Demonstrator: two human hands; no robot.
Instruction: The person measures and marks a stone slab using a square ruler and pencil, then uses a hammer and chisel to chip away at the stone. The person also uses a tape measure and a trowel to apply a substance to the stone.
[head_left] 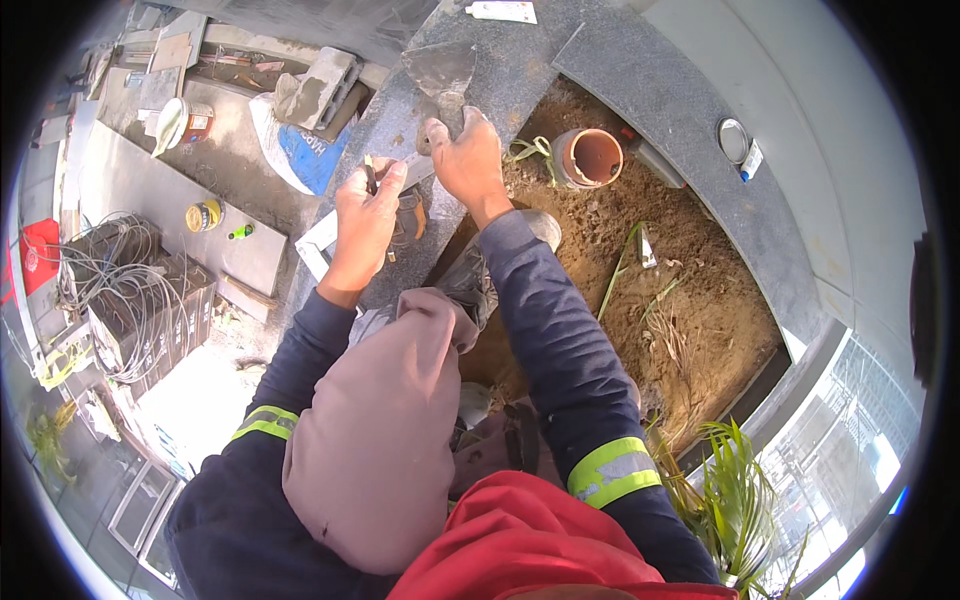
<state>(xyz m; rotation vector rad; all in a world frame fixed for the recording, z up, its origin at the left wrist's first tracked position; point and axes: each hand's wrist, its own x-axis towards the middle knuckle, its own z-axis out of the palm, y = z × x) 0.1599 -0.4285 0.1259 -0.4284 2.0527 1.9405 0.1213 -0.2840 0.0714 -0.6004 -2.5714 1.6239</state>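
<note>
My right hand (467,165) is closed around the handle of a trowel. Its wide, dusty grey blade (441,68) points away from me over the grey stone slab (515,65). Nearer on the left, my left hand (365,220) pinches a small dark piece (371,180) between thumb and fingers; its kind is unclear. A white strip (411,170) shows between the two hands, and a white flat bar (319,240) lies beside my left wrist. Below the hands, a brown curved piece (418,218) rests on the slab.
Right of my arms lies a soil bed (690,290) with an orange pipe (592,158). A round lid (733,140) and a white tube (503,11) lie on the stone edging. To the left are a sack (310,160), a bucket (190,123) and tangled cables (125,280).
</note>
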